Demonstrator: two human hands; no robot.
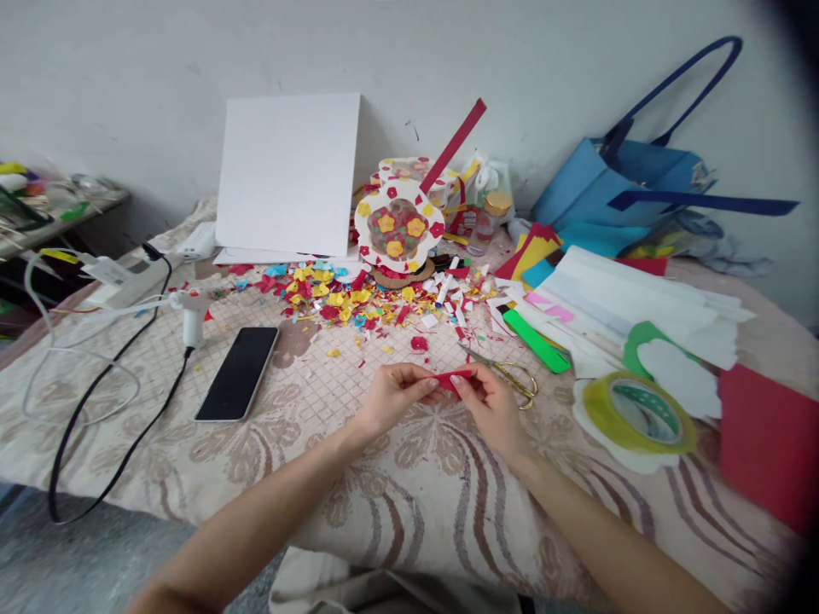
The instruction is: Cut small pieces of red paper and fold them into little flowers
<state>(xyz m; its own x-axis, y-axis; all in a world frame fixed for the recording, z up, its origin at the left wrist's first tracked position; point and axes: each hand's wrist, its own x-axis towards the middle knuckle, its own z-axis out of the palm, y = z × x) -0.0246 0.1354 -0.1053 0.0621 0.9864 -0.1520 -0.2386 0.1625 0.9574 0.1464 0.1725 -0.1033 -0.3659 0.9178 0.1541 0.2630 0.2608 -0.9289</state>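
Note:
Between my two hands, just above the cloth near the table's front, is a small folded piece of red paper (446, 380). My left hand (402, 396) pinches its left end between thumb and fingers. At the other end, my right hand (491, 408) grips it the same way. Gold-handled scissors (521, 382) lie right behind my right hand, blades pointing left. A small red paper flower (419, 344) rests on the cloth beyond my fingers. Farther back stands a round flower-decorated paper fan (397, 228) with a red strip handle tilted up.
Colourful paper scraps (345, 298) are heaped mid-table. A phone (238, 373) and a white glue gun (193, 315) with cables lie left. On the right are a green cutter (536, 341), a tape roll (640, 414), red paper (768, 439) and a blue bag (614, 192). A white board (287, 175) leans behind.

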